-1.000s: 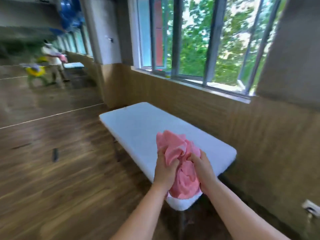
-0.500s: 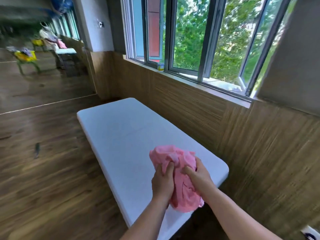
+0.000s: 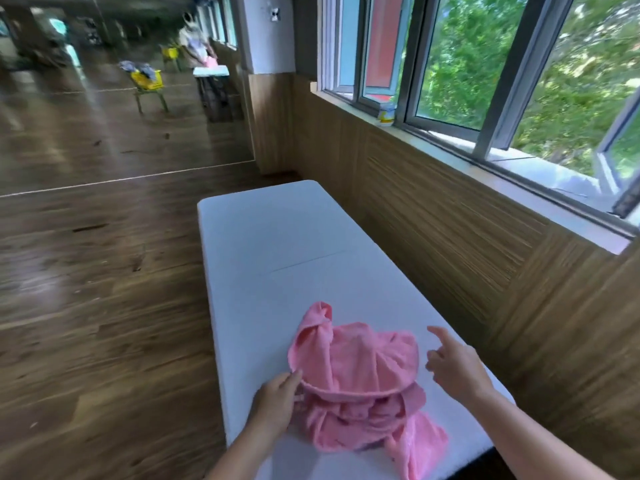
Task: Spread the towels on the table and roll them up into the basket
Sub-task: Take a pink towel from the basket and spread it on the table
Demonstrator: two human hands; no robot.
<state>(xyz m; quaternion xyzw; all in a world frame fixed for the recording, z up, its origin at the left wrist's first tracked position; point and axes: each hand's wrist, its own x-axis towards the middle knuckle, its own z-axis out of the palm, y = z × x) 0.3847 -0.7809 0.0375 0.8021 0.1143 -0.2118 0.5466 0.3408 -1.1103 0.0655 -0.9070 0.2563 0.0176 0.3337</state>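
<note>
The left hand point(image 3: 277, 396) pinches the towel point(image 3: 356, 382) — the right hand point(image 3: 453, 365) has its fingers spread. One end hangs off the near edge of the tabletop point(image 3: 277, 237) — a tug could drop it.

The counter's point(image 3: 277, 258) near end is cut off by the bottom edge, as are the towel's point(image 3: 360, 386) tail at that end and the forearms behind the left hand point(image 3: 275, 403) and right hand point(image 3: 457, 365). The towel's bunched folds hide its own inner layers and the counter under them. Far beyond the counter's far end, a person point(image 3: 194, 43), a yellow bin point(image 3: 147, 79) and a second table point(image 3: 211, 71) are smeared by blur, and a small tub point(image 3: 386, 114) on the sill beside the counter is too blurred to read.
</note>
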